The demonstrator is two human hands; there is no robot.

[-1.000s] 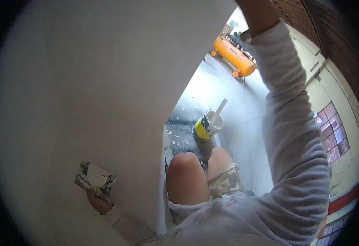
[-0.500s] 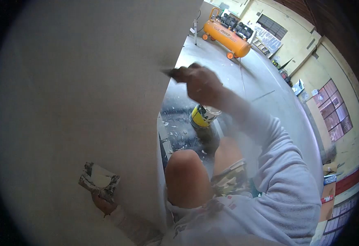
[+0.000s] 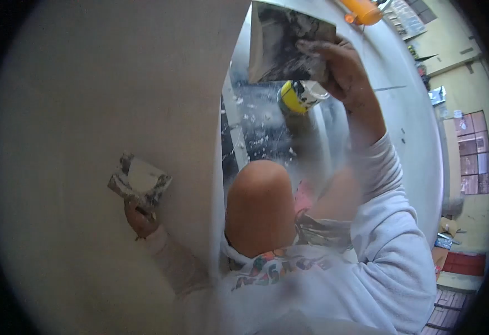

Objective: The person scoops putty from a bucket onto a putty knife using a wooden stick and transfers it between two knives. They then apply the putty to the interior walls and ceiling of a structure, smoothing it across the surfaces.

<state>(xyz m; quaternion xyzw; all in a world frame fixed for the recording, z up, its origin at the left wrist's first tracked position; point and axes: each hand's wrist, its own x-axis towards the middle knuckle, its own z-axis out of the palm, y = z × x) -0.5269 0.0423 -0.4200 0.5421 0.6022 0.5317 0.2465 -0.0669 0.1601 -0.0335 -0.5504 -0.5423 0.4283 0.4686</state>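
My left hand (image 3: 140,218) is closed round a putty-smeared scraper (image 3: 141,180), held in front of the large grey panel (image 3: 116,106). A pale lump of putty lies on that scraper, with dark smears about its edges. At upper right my right hand (image 3: 346,70) grips a wide, flat putty spreader (image 3: 278,47). Its broad face is turned towards me and shows dark grey smears, and the fingers press on its right side. The spreader overlaps the panel's right edge in view; whether they touch I cannot tell.
A yellow-and-white paint can (image 3: 295,99) stands on the spattered dark floor covering (image 3: 255,120) beyond my knee (image 3: 260,206). Part of an orange air compressor (image 3: 364,10) shows at the top. Windows (image 3: 473,151) and a pale wall lie to the right.
My right hand has moved up and right from the panel, and the spreader's flat face has turned into view. My left hand with the scraper sits higher in view. The camera view has shifted.
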